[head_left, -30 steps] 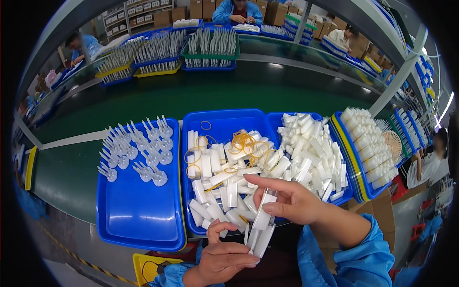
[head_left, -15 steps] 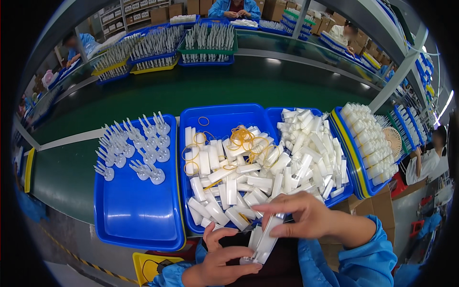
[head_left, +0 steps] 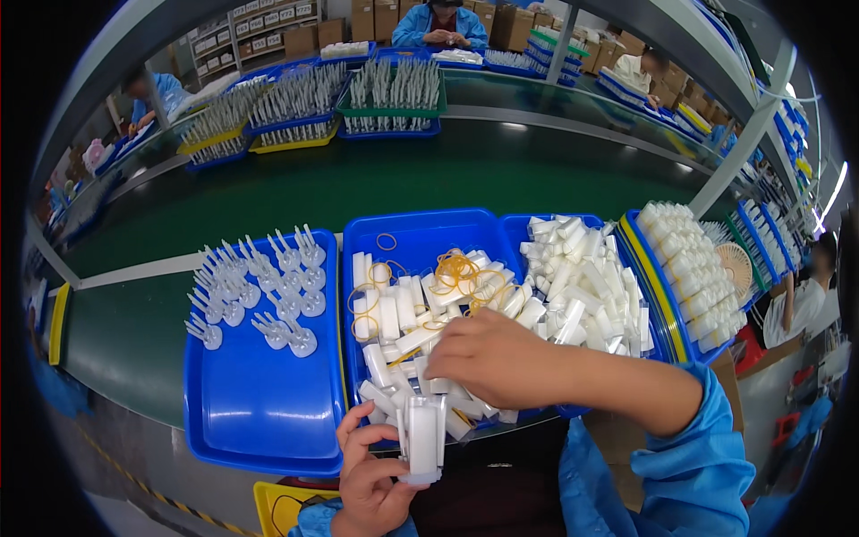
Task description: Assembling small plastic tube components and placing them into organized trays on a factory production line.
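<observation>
My left hand (head_left: pixel 374 479) is closed around a small bundle of white blocks in clear plastic sleeves (head_left: pixel 424 438), held upright at the near edge of the middle blue tray (head_left: pixel 407 231). My right hand (head_left: pixel 492 358) reaches over that tray, palm down. Its fingers are bent together onto the loose white sleeved blocks (head_left: pixel 573 309); what is between the fingertips is hidden. Yellow rubber bands (head_left: pixel 455 271) lie on the pile, just beyond my right hand.
At left, a blue tray (head_left: pixel 259 421) carries white pronged pieces (head_left: pixel 284 286). A stack of trays with banded white bundles (head_left: pixel 684 268) stands at right. Beyond the green belt (head_left: pixel 429 170) are trays of upright grey-white pieces (head_left: pixel 394 85). Co-workers sit at far benches, one opposite (head_left: pixel 438 31).
My right hand has left the bundle and moved up and left onto the pile. My left hand has shifted slightly left, bringing the bundle nearly upright. The trays sit slightly lower in view.
</observation>
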